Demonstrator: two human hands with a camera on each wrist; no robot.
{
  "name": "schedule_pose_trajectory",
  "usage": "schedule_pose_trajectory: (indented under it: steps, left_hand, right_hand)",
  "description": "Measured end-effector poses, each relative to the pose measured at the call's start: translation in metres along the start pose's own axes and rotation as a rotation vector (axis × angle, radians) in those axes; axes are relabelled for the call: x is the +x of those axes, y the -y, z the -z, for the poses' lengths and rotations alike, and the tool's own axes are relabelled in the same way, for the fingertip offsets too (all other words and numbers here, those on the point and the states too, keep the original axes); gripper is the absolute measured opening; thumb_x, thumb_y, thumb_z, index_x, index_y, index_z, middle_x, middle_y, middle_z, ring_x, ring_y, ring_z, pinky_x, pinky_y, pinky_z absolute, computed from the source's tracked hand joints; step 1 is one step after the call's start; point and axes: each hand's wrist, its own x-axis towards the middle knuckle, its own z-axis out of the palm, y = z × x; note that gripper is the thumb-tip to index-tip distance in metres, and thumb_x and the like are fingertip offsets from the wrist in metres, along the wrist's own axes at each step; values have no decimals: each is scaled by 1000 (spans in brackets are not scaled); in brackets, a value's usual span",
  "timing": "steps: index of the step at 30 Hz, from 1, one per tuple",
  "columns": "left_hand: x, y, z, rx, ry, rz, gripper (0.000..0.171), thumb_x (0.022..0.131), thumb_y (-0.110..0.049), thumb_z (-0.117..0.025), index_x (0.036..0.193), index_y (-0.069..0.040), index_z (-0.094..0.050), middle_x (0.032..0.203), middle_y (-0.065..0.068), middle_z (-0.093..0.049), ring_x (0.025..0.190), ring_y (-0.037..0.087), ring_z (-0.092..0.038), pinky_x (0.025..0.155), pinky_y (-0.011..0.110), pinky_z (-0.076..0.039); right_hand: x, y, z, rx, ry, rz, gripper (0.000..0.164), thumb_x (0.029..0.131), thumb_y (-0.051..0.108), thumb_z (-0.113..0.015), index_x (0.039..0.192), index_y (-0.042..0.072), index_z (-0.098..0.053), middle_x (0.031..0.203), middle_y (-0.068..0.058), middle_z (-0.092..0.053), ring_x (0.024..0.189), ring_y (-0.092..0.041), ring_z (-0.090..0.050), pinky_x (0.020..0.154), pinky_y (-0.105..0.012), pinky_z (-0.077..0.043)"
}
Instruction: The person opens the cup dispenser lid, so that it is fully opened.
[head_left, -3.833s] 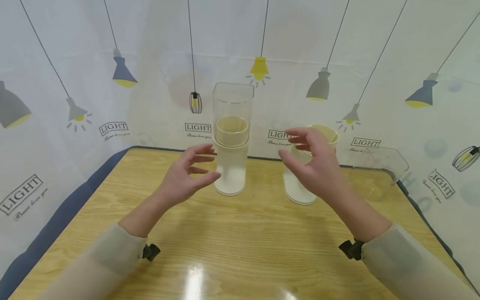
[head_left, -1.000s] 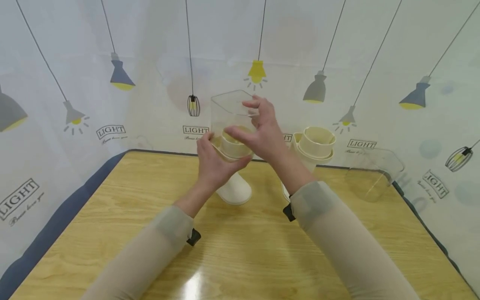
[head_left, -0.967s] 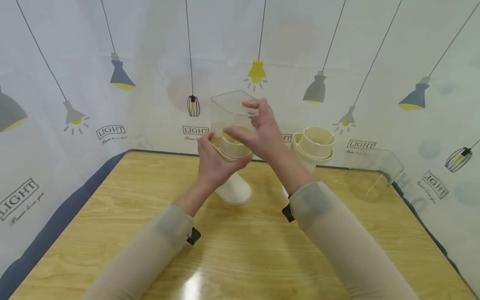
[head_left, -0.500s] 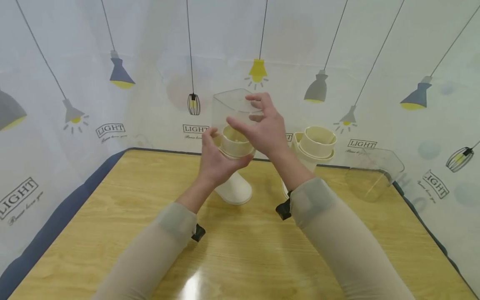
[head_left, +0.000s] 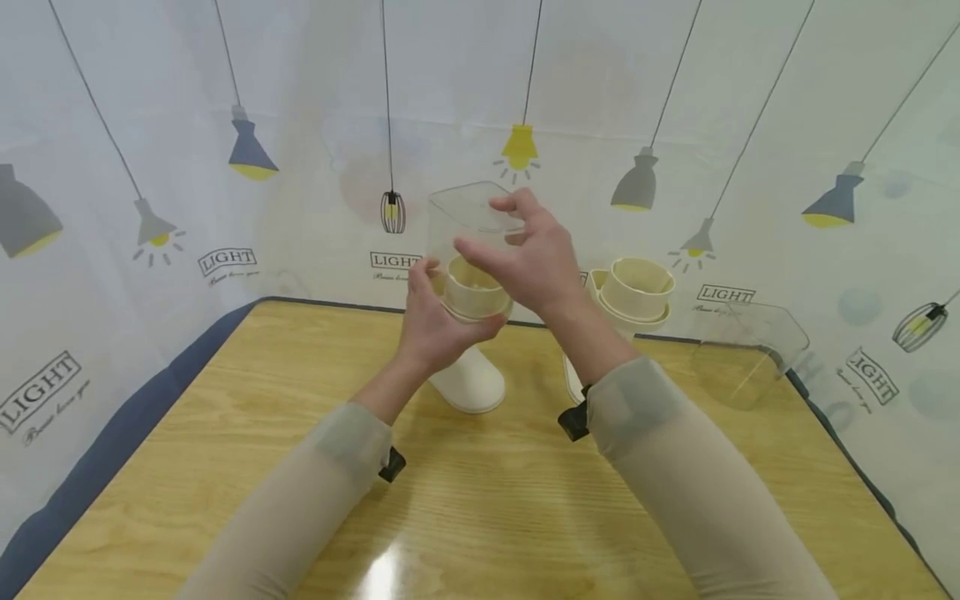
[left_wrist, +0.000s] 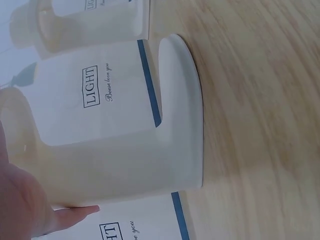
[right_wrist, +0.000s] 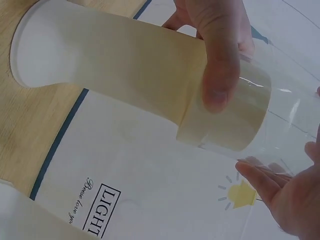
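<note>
A cream plastic stand (head_left: 472,387) with a round collar at its top stands upright on the table. My left hand (head_left: 438,329) grips the stand just under the collar, its thumb across the near side in the right wrist view. Over the collar sits a clear plastic container (head_left: 453,221), tall and open at the top. My right hand (head_left: 532,258) holds this container from the right, thumb in front and fingers curled round the far side. In the right wrist view the right hand's fingertips (right_wrist: 247,170) touch the clear wall. The container's lower edge is partly hidden by the hands.
A second cream stand (head_left: 637,292) with a round collar stands to the right, partly behind the right forearm. Another clear container (head_left: 750,358) rests at the table's right back corner. Behind the wooden table (head_left: 300,467) hangs a lamp-print cloth (head_left: 315,167).
From apart, both hands have come to the left stand: left gripping below the collar, right holding the clear container. Stand and container have turned. Over the last second the hands barely move.
</note>
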Motion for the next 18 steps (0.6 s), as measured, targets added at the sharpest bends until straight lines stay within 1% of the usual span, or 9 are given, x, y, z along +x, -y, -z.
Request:
schedule_pose_trajectory:
  steps: [2,7,11,16,18]
  left_hand:
    - [0,0,0,3,1,-3,126,68,-52,-102,160,-16,-23,150,18,-45,127,33,-56,105,53,-56]
    - [2,-2,1,11,4,-19,127,68,-50,-102,161,-13,-23,150,20,-46,126,34,-57,104,53,-57]
    - [3,-1,2,12,10,-29,127,68,-50,-102,161,-13,-23,150,19,-46,127,34,-57,104,53,-57]
    - [4,2,4,28,9,-48,127,68,-50,-102,160,-12,-24,149,20,-46,127,35,-58,104,54,-57]
    - [4,2,4,26,13,-44,126,68,-50,-102,160,-13,-24,149,19,-46,127,34,-58,104,53,-57]
  right_hand:
    - [0,1,1,-13,6,7,60,88,50,-89,133,20,-64,155,4,-66,127,-37,-74,98,-54,-64]
    - [3,2,5,-17,15,-7,56,89,52,-89,128,21,-62,155,6,-66,128,-35,-73,96,-53,-65]
    - [3,3,6,-31,16,14,56,89,51,-89,129,21,-64,154,4,-66,127,-35,-74,97,-52,-65]
    - [2,4,6,-38,10,6,57,89,51,-88,132,21,-64,153,2,-67,126,-36,-74,98,-52,-64]
    - [2,5,5,-53,17,30,58,89,52,-88,132,20,-64,153,2,-67,126,-37,-74,99,-52,-63]
